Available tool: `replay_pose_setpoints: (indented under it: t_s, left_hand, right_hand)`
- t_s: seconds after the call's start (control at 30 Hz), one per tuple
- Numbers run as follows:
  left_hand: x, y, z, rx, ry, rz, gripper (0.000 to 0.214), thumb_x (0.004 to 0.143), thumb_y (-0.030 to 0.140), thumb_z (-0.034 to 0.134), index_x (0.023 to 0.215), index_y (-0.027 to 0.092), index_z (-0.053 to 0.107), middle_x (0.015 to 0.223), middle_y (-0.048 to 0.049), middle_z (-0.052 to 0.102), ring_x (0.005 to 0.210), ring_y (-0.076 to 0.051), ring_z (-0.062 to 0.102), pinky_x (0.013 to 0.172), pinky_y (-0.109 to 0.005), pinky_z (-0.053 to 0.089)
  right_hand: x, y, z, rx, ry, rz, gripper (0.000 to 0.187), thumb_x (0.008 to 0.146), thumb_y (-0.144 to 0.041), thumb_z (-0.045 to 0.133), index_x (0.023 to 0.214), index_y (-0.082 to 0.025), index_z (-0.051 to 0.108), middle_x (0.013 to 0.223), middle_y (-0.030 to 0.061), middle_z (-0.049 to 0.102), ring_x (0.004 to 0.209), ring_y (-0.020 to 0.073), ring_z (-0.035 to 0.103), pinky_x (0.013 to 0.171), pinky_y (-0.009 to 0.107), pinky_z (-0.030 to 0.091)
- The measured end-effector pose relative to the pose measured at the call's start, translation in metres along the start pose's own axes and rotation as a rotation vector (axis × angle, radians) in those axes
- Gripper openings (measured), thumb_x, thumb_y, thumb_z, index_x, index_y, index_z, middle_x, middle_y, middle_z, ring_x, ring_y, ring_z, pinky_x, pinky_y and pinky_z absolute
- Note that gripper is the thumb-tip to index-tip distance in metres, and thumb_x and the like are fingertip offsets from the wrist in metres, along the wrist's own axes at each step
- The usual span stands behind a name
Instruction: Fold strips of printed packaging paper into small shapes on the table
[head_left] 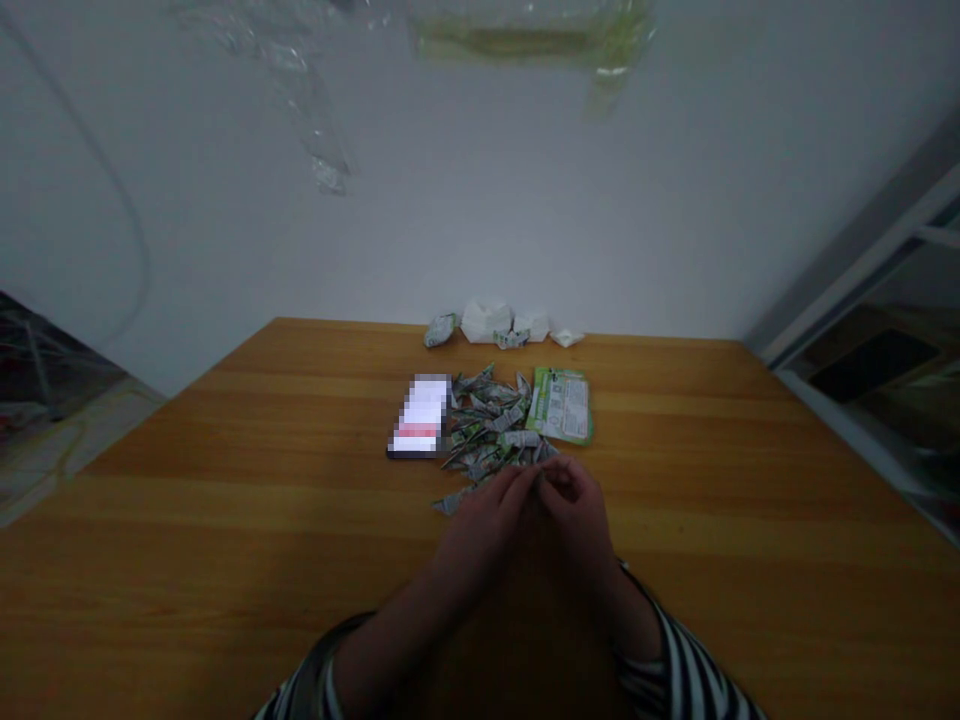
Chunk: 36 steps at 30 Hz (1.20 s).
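My left hand and my right hand meet at the fingertips above the near side of a pile. Both hands are closed in a pinch, and whatever lies between the fingers is too small and dark to make out. Just beyond them is the pile of small folded pieces of printed green and white paper or wrapper, with pointed ends. One piece lies by my left hand. A flat green and white printed packet rests to the right of the pile.
A phone with a lit, blurred screen lies left of the pile. Crumpled white tissues and a crumpled wrapper sit at the back edge of the wooden table, against the wall. Shelving stands at the right.
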<state>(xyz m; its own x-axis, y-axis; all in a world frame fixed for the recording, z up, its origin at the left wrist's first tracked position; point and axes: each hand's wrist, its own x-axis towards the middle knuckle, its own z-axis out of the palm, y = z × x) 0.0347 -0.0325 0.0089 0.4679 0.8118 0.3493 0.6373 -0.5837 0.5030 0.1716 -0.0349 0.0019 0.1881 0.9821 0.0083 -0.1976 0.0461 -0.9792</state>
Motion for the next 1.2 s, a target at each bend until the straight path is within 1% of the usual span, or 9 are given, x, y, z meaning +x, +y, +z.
replay_pose_setpoints:
  t_s: [0.1,0.2,0.4,0.5,0.57,0.73,0.9,1.1,1.2]
  left_hand:
    - [0.001,0.004,-0.004,-0.139,0.007,0.039,0.048,0.088,0.014,0.052,0.136,0.022,0.049,0.121,-0.0124,0.063,0.106,-0.024,0.063,0.087,-0.033,0.054]
    - [0.004,0.005,-0.009,-0.351,0.056,-0.004,0.043,0.089,0.015,0.053,0.13,0.023,0.056,0.117,-0.0105,0.065,0.105,-0.021,0.063,0.09,-0.032,0.052]
    - [0.01,-0.009,-0.009,-0.626,0.186,-0.304,0.024,0.078,0.026,0.071,0.102,0.02,0.074,0.088,-0.0055,0.074,0.079,-0.02,0.067,0.068,-0.027,0.054]
    - [0.011,-0.017,-0.009,-0.763,0.196,-0.441,0.023,0.074,0.031,0.074,0.091,0.016,0.075,0.08,-0.005,0.074,0.072,-0.019,0.067,0.065,-0.026,0.053]
    - [0.012,-0.018,-0.011,-0.833,0.169,-0.487,0.023,0.074,0.034,0.075,0.085,0.015,0.075,0.075,-0.004,0.073,0.068,-0.018,0.066,0.063,-0.025,0.052]
    - [0.013,-0.013,-0.018,-0.789,0.087,-0.414,0.022,0.076,0.037,0.072,0.078,0.015,0.074,0.067,-0.0028,0.07,0.063,-0.016,0.062,0.058,-0.022,0.048]
    - [0.009,-0.009,-0.02,-0.552,0.184,-0.265,0.01,0.078,0.024,0.069,0.074,0.019,0.077,0.068,-0.0034,0.072,0.064,-0.017,0.063,0.061,-0.024,0.047]
    - [0.012,-0.014,-0.024,-0.611,0.138,-0.189,0.023,0.086,0.028,0.06,0.1,0.022,0.077,0.097,-0.0081,0.074,0.09,-0.022,0.066,0.081,-0.031,0.05]
    - [0.015,-0.019,-0.029,-0.629,0.079,-0.223,0.021,0.085,0.027,0.062,0.097,0.022,0.078,0.089,-0.0067,0.073,0.081,-0.02,0.067,0.073,-0.029,0.051]
  right_hand:
    - [0.0,-0.002,-0.002,0.041,0.008,-0.041,0.012,0.07,-0.023,0.069,0.078,-0.019,0.06,0.07,-0.0009,0.067,0.066,0.0148,0.064,0.06,0.023,0.052]
    - [0.0,-0.003,-0.003,0.031,-0.022,-0.062,0.016,0.067,-0.019,0.07,0.08,-0.02,0.06,0.076,0.0001,0.069,0.07,0.0156,0.066,0.061,0.023,0.053]
    - [0.0,-0.007,-0.005,0.025,-0.075,-0.08,0.025,0.069,-0.021,0.074,0.091,-0.021,0.061,0.084,0.0032,0.073,0.08,0.019,0.07,0.067,0.027,0.057]
    - [0.004,-0.006,-0.009,-0.013,-0.121,-0.067,0.029,0.072,-0.026,0.073,0.099,-0.021,0.064,0.09,0.0048,0.074,0.081,0.0201,0.071,0.068,0.029,0.057]
    - [0.006,-0.004,-0.012,-0.086,-0.14,-0.054,0.023,0.075,-0.031,0.071,0.095,-0.02,0.068,0.087,0.0054,0.074,0.076,0.0201,0.071,0.065,0.03,0.057]
    - [0.007,-0.004,-0.017,-0.35,-0.243,-0.165,0.011,0.079,-0.03,0.069,0.076,-0.02,0.073,0.067,0.0011,0.072,0.06,0.0174,0.067,0.055,0.025,0.052]
    - [0.004,-0.008,-0.019,-0.561,-0.24,-0.308,0.005,0.078,-0.024,0.07,0.076,-0.023,0.075,0.069,0.0006,0.074,0.06,0.0179,0.067,0.056,0.026,0.051]
    - [0.005,-0.007,-0.025,-0.34,-0.062,-0.353,0.01,0.079,-0.018,0.069,0.078,-0.024,0.076,0.077,0.0019,0.075,0.07,0.0192,0.069,0.065,0.029,0.055]
    - [0.006,-0.01,-0.026,-0.29,-0.065,-0.37,0.009,0.077,-0.018,0.072,0.079,-0.025,0.077,0.08,0.0028,0.076,0.076,0.0202,0.07,0.07,0.031,0.056]
